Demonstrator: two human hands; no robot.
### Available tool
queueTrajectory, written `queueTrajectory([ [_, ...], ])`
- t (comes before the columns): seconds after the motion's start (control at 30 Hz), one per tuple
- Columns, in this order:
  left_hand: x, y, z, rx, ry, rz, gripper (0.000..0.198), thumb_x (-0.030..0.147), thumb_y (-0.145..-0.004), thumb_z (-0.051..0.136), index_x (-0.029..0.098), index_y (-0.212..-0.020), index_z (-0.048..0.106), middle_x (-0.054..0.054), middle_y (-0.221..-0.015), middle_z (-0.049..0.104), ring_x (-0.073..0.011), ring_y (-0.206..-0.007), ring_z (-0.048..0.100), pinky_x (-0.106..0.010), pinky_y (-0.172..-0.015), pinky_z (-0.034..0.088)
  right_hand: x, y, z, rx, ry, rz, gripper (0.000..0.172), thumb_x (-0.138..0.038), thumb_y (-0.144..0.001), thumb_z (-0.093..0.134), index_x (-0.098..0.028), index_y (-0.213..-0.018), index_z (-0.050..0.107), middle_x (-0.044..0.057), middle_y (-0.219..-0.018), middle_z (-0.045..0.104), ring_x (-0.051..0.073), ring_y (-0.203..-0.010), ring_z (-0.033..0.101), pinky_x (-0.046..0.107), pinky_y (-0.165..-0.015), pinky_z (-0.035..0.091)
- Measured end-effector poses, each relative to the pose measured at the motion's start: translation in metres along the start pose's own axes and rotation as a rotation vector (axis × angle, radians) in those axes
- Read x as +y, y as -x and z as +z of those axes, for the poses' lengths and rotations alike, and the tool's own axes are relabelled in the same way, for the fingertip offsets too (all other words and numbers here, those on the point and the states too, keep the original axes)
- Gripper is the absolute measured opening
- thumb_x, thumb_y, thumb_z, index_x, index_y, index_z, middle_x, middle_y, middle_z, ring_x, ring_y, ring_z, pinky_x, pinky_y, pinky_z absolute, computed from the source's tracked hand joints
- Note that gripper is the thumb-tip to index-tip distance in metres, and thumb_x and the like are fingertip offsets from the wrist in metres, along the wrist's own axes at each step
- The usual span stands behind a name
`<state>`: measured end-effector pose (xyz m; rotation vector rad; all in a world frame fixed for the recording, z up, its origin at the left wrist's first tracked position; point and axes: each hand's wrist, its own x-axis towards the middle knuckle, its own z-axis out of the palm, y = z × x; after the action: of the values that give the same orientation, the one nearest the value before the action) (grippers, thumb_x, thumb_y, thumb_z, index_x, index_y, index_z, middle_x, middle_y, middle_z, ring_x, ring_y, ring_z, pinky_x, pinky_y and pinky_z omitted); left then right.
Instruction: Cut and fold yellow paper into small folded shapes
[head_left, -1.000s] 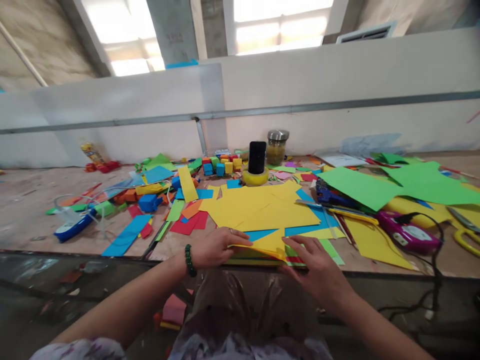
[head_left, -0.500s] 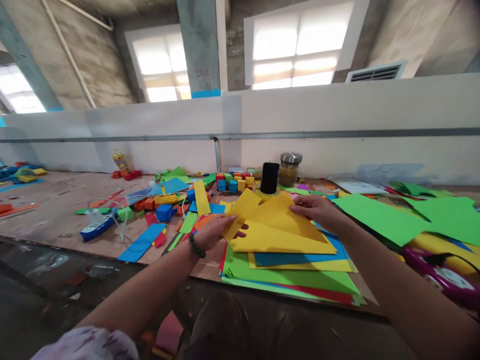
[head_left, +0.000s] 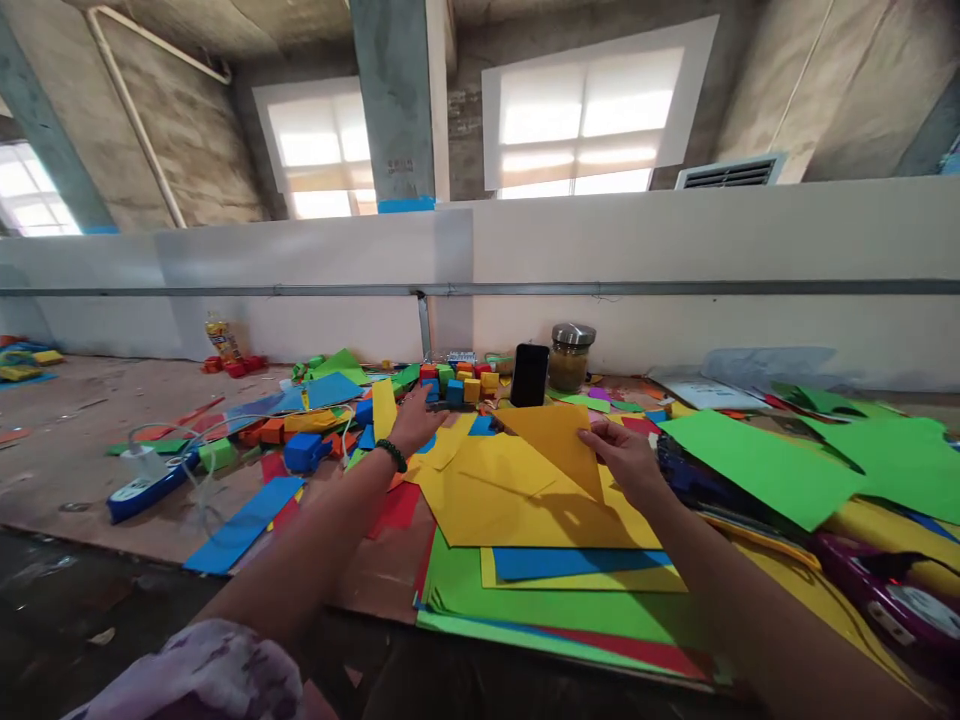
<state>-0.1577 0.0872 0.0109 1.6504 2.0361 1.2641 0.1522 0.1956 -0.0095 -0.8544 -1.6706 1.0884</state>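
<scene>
My right hand (head_left: 626, 462) pinches a yellow triangular piece of paper (head_left: 559, 440) and holds it up over a larger yellow sheet (head_left: 495, 500). That sheet lies on a stack of green, blue and red sheets (head_left: 570, 610) at the near table edge. My left hand (head_left: 416, 418), with a green bead bracelet on its wrist, reaches forward over the paper scraps toward the coloured foam blocks (head_left: 457, 380). Its fingers point away and I cannot see whether they hold anything.
A black phone (head_left: 529, 375) stands beside a lidded glass jar (head_left: 570, 357) at the back. Large green sheets (head_left: 757, 460) and a purple glue gun (head_left: 885, 590) lie to the right. Blue strips (head_left: 244, 520), a blue-white tool with cable (head_left: 146, 480) and scraps lie to the left.
My left hand let go of the yellow paper and reached forward toward the blocks. My right hand kept a yellow triangle lifted. The view tilted upward.
</scene>
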Motion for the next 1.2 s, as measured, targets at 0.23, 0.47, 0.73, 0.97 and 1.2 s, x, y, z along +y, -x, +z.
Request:
queueTrajectory([
  [0.23,0.019,0.024,0.031,-0.151,-0.183,0.177,0.055,0.052,-0.081,0.063,0.017,-0.124,0.06,-0.014,-0.117,0.065,-0.0277,-0.106,0.061,-0.039,-0.094,0.046,-0.01,0.009,-0.01,0.29,0.404,-0.368,0.022,-0.044,-0.08,0.064,-0.022,-0.08,0.065,0.006,-0.084,0.072,0.025,-0.082,0.068,0.039,-0.079,0.051],
  [0.47,0.041,0.077,0.071,-0.552,-0.636,0.359,0.084,0.069,-0.072,0.058,0.012,-0.134,0.049,-0.023,-0.123,0.057,-0.0404,-0.116,0.053,-0.057,-0.099,0.037,0.009,-0.002,-0.005,0.031,0.783,-0.714,0.019,-0.024,-0.091,0.048,-0.022,-0.086,0.067,0.01,-0.106,0.072,0.025,-0.104,0.064,0.043,-0.092,0.049],
  [0.73,0.054,0.097,0.064,-0.616,-0.684,0.294,0.059,0.008,-0.076,0.052,0.008,-0.134,0.046,-0.021,-0.105,0.065,-0.0317,-0.095,0.065,-0.039,-0.077,0.052,0.03,-0.007,0.01,-0.331,0.878,-0.591,0.022,-0.004,-0.075,0.053,-0.018,-0.072,0.069,0.011,-0.089,0.073,0.026,-0.094,0.064,0.04,-0.089,0.049],
  [0.97,0.069,0.12,0.034,-0.492,-0.723,0.154,0.029,0.004,-0.083,0.043,0.01,-0.097,0.067,-0.02,-0.09,0.069,-0.0317,-0.087,0.068,-0.043,-0.077,0.052,0.026,-0.004,0.005,-0.314,0.744,-0.438,0.024,-0.008,-0.072,0.056,-0.017,-0.086,0.072,0.011,-0.096,0.074,0.026,-0.101,0.063,0.039,-0.092,0.049],
  [1.2,0.088,0.134,-0.016,-0.03,0.301,0.027,0.027,0.035,-0.083,0.059,0.016,-0.094,0.075,-0.008,-0.093,0.074,-0.0204,-0.082,0.066,-0.029,-0.074,0.052,-0.029,0.003,0.005,-0.19,0.103,-0.092,0.051,-0.059,-0.089,0.043,-0.023,-0.12,0.062,0.013,-0.121,0.068,0.029,-0.109,0.064,0.046,-0.092,0.049],
])
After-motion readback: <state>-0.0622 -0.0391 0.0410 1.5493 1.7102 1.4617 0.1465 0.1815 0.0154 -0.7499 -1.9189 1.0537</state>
